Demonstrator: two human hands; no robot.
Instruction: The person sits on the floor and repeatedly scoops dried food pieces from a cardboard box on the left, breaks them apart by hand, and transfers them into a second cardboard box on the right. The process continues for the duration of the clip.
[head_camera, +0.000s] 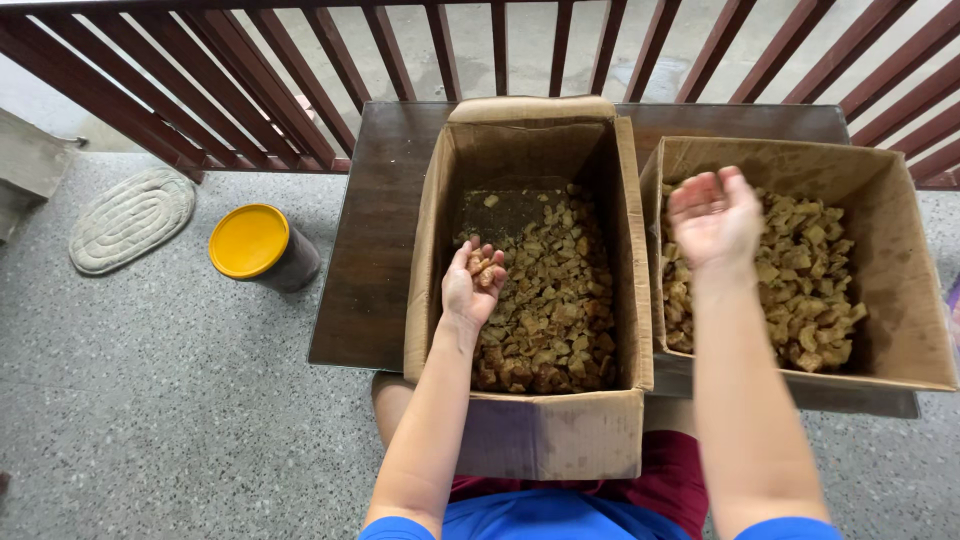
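Tan chunks (545, 300) fill brown cardboard boxes (530, 430) on a dark brown surface (375, 250); a yellow-lidded dark jar (262, 247) stands left on speckled grey floor (180, 400).

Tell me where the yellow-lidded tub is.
In the head view, the tub stands on the floor left of the table, between the oval mat and the middle box.
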